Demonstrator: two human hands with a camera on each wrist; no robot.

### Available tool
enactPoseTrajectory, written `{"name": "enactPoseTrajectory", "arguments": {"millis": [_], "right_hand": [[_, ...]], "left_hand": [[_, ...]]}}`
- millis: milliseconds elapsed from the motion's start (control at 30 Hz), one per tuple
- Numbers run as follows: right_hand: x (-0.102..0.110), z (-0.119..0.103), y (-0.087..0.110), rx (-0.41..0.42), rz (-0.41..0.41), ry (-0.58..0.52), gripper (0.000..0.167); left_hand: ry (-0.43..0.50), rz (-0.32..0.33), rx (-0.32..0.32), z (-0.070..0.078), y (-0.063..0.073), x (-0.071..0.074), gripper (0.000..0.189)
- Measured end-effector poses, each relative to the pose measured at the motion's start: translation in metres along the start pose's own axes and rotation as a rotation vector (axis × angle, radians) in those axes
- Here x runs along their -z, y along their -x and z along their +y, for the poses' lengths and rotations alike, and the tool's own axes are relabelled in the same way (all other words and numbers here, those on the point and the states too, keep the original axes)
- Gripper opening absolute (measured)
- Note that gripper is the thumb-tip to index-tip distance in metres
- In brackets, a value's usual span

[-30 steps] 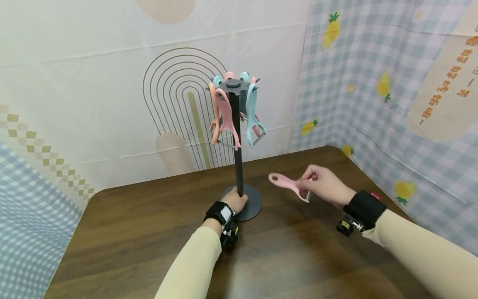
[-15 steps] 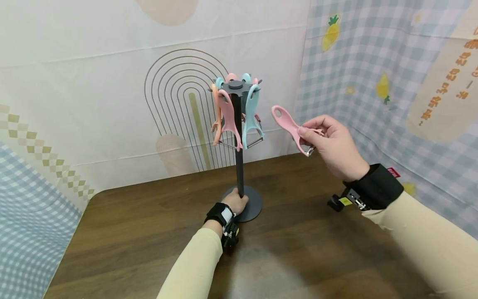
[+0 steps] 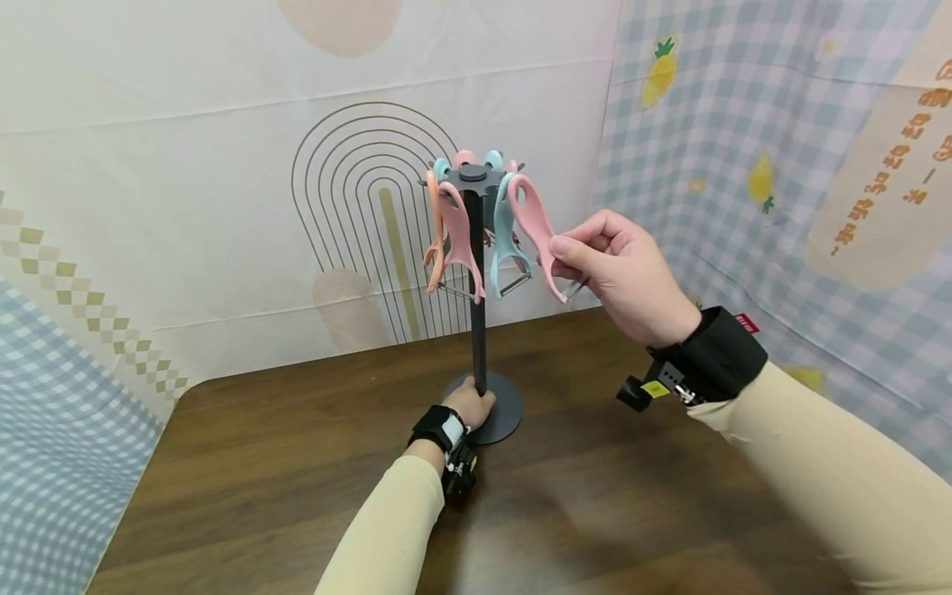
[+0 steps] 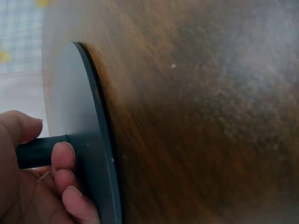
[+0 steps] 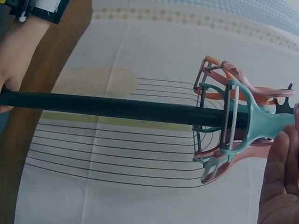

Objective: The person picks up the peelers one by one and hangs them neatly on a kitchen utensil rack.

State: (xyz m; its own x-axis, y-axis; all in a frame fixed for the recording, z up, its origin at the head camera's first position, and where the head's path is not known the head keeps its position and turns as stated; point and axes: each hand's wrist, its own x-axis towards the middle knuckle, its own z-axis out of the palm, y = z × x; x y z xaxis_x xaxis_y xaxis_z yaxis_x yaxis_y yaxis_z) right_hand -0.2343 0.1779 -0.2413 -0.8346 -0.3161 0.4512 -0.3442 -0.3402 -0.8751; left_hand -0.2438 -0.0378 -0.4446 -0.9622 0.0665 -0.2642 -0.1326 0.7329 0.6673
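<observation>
A dark grey rotating-style stand [image 3: 478,339] with a hooked top stands upright on its round base [image 3: 508,417]. My left hand [image 3: 470,403] grips the pole low down; in the left wrist view the fingers curl round it just above the base [image 4: 84,107]. Up by the hooks, my right hand [image 3: 628,277] pinches a pink peeler [image 3: 531,213] near its blade end. That peeler's holed handle end overlaps the top of a hanging light-blue peeler [image 3: 503,223]. Another pink peeler [image 3: 459,227] and an orange one [image 3: 434,219] hang to the left, others behind.
The stand rests on a brown wooden table [image 3: 297,463]. A white printed cloth [image 3: 223,207] hangs behind it, and blue checked cloth [image 3: 714,149] with pineapples runs along the right side.
My right hand has raised the pink peeler from low over the table, then moved it left to the stand's hooks. The left hand stays on the pole.
</observation>
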Motion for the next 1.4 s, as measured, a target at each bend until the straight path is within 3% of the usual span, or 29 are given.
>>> {"name": "enactPoseTrajectory", "arguments": {"millis": [367, 733, 1200, 1400], "right_hand": [[0.001, 0.005, -0.008, -0.042, 0.012, -0.040, 0.011], [-0.005, 0.011, -0.011, -0.099, -0.006, -0.066, 0.010], [0.002, 0.013, -0.008, -0.136, -0.043, -0.026, 0.016], [0.007, 0.017, 0.001, -0.082, 0.076, 0.079, 0.018]], "left_hand": [[-0.013, 0.005, 0.022, -0.005, -0.010, -0.003, 0.046], [-0.014, 0.012, 0.021, -0.005, -0.008, -0.003, 0.043], [0.001, 0.011, 0.003, 0.008, -0.006, -0.009, 0.038], [-0.003, -0.007, -0.006, 0.012, -0.001, -0.009, 0.040]]}}
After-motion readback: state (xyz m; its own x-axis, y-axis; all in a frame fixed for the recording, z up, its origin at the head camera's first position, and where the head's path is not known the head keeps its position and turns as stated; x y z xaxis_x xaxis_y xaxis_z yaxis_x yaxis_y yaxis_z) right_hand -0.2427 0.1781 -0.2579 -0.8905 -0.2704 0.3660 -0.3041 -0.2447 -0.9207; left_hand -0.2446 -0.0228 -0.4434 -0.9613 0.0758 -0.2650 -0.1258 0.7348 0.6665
